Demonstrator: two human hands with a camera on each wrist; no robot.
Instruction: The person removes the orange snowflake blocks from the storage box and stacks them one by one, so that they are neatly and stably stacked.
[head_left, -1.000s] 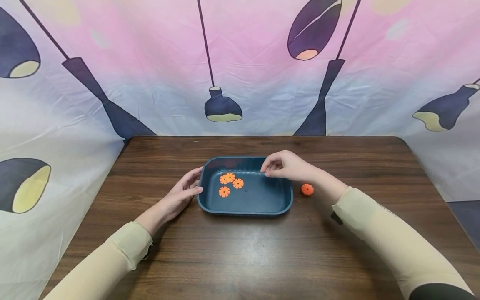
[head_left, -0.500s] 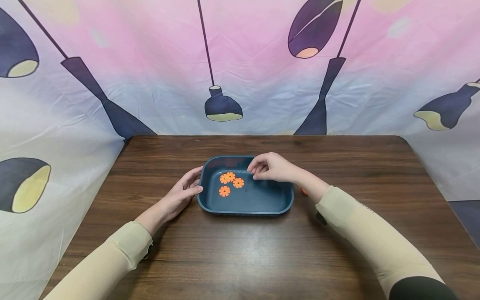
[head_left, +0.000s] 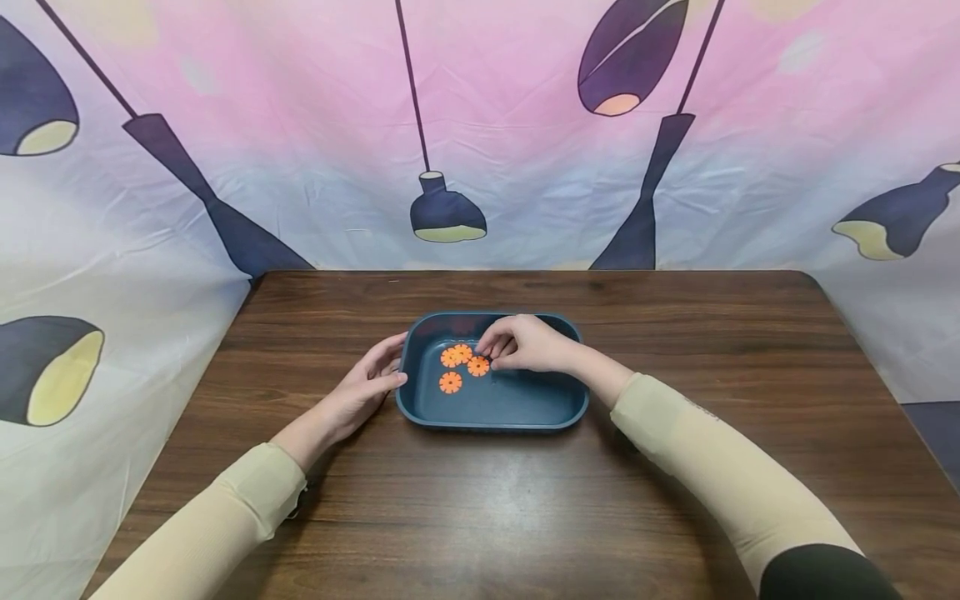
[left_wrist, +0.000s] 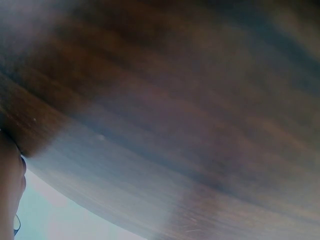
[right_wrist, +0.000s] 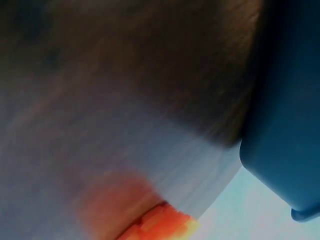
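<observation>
A dark blue tray [head_left: 525,417] stands on the table with several orange notched plastic discs on the left part of its floor. Three are bunched together: two overlapping discs [head_left: 455,355] and a single disc [head_left: 479,366]. Another disc [head_left: 450,382] lies apart, nearer the front. My left hand [head_left: 365,387] holds the tray's left end, thumb at the rim and fingers along the outer wall. Inside the tray, my right hand [head_left: 525,343] hovers with bent fingers, its thumb and forefinger apart beside the single disc. I see nothing between those fingertips.
In the right wrist view, a thick orange notched piece [right_wrist: 160,225] lies on the table outside the tray wall; my right arm hides it in the head view. The brown wooden table [head_left: 480,500] meets a printed cloth backdrop [head_left: 480,133] behind.
My right hand has moved left and slightly down over the tray, up to the bunched discs. The orange piece right of the tray has gone behind the forearm. My left hand stays put.
</observation>
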